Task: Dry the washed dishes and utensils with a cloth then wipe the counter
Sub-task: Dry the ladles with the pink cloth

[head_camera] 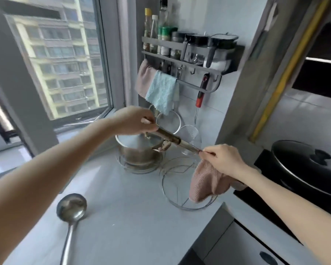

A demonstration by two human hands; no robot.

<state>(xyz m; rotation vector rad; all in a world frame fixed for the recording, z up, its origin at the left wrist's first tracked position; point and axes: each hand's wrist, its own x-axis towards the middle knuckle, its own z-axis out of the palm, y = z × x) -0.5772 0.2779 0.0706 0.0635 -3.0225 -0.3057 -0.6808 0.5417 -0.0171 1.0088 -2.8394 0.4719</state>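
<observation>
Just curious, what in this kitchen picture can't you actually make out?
Head view:
Long utensil: blurred by motion; one end hidden in the left hand, the other pinched by the right hand, so its kind is unclear.
Ladle: handle cut off by the bottom edge.
Pot: lid hides the contents.
Rack jars: labels too blurred to read.

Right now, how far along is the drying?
Done: unclear; a ladle lies on the counter, dryness not visible. In hand: left grip holds a long-handled utensil; right grip, holding the pink cloth, pinches its end. Left: counter wipe, likely the pot and wire rack.
</observation>
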